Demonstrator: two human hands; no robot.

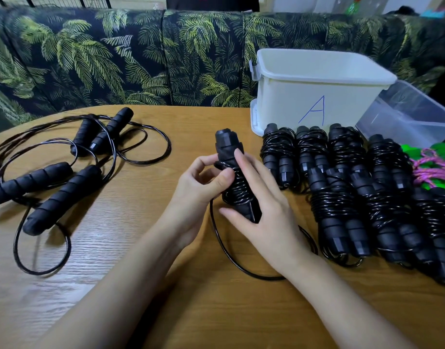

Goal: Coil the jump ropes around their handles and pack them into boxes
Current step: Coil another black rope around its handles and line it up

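Slack is my worry now. My left hand (204,182) pinches the cord against the half-wound bundle (235,183), thumb pressed on the last turn. My right hand (263,202) clasps the paired handles between thumb and fingers and holds them tilted up over the table (131,187), nearer to me than the white box (317,96) marked A and a little to its left.

A long tail (264,277) lies looped on the wood below, not yet wound. If my thumb lifts before the next turn bites, I judge the springy cord will shed several wraps at once. The tail could also kink, or drag under my right wrist and snag the finished bundles (342,197) lying just in front of the box. Two uncoiled ropes (63,197) lie far to the box's left, well apart, so tangling with them seems unlikely. I cannot see into the box.
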